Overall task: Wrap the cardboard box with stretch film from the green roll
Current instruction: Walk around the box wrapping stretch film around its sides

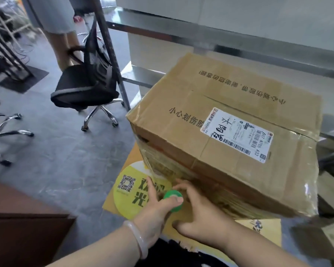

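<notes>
A large cardboard box (226, 120) with a white shipping label (239, 134) on top stands on a flattened yellow carton (127, 187). Clear film shows on its near lower side and right corner. My left hand (154, 209) grips the green roll (173, 199) at the box's near bottom edge, thumb over the roll's end. My right hand (199, 212) lies right beside it with fingers spread, fingertips touching the box's lower side. Most of the roll is hidden by my hands.
A black office chair (85, 87) stands to the left on the grey floor, with a person's legs (64, 45) behind it. A dark pole (112, 54) rises beside the box. A brown desk corner (23, 228) is at the near left. Metal shelving (220, 35) runs behind the box.
</notes>
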